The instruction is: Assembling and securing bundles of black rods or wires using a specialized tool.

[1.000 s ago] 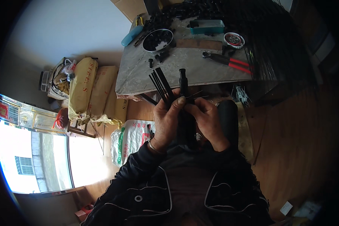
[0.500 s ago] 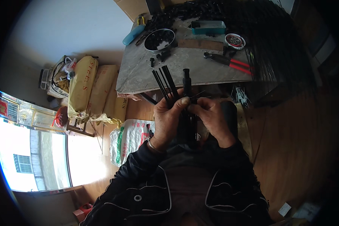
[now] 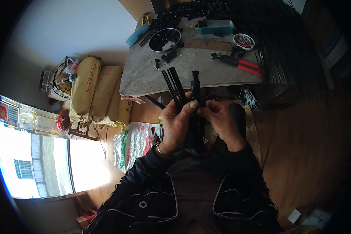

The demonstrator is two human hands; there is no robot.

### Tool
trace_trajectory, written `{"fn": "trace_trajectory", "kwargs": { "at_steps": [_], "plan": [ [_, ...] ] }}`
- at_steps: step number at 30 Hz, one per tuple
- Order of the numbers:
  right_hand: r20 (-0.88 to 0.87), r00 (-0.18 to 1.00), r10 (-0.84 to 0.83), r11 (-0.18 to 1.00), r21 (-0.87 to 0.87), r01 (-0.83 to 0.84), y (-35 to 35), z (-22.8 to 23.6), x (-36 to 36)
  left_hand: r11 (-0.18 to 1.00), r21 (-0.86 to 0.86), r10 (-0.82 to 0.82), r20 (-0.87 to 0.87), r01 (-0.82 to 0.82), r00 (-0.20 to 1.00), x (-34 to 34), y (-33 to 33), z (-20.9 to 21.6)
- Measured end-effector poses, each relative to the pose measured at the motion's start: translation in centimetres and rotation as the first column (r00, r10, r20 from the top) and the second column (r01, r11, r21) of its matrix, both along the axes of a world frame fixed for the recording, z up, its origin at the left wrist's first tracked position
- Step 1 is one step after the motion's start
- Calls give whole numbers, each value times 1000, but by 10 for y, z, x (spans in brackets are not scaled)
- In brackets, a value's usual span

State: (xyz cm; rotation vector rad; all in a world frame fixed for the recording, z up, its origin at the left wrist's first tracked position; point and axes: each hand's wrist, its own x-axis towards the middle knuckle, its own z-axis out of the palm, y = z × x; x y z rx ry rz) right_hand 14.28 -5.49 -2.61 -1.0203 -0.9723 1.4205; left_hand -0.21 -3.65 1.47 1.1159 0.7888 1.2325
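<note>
My left hand (image 3: pixel 176 123) is closed round several thin black rods (image 3: pixel 174 85), which fan upward past its fingers. Beside them a black stepped tube (image 3: pixel 195 82) with a knobbed top stands upright, and my left thumb presses against it. My right hand (image 3: pixel 223 124) is closed in a pinch at the tube's side, near the left thumb tip. One or two fine wire-like pins (image 3: pixel 209 96) stick out above the right fingers; how they are held is hard to make out. The lower part of the tube fades into dark clothing.
Ahead, the grey table (image 3: pixel 140 78) bears a round pan (image 3: pixel 150 47) of black parts, a teal tray (image 3: pixel 222 31), a white dish (image 3: pixel 250 46), red-handled pliers (image 3: pixel 249 68) and a mass of black rods (image 3: pixel 277 43). Yellow sacks (image 3: pixel 84 84) and a white bag (image 3: pixel 134 142) sit left.
Both hands have shifted slightly to the right together, along with the rods and the tube. Their grip looks the same.
</note>
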Motion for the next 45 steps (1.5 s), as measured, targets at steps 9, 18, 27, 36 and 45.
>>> {"fn": "trace_trajectory", "kwargs": {
  "at_steps": [9,18,27,36,45],
  "plan": [
    [7,1000,28,1000,-2,-28,1,4,0,1000,-14,-11,19,11,1000,1,1,1],
    [-188,981,50,989,-129,-76,5,1,1,997,71,18,7,-19,1000,3,-1,-2],
    [-137,990,43,986,-152,-63,1,12,-5,1000,28,-11,-47,13,999,-3,2,-1],
    [-137,989,-57,998,-46,51,-4,5,-18,997,-65,35,36,-33,999,1,-2,-4],
    [-63,994,-91,996,15,92,-9,4,-20,998,-36,44,72,-41,996,4,-7,-2]
  ]
}}
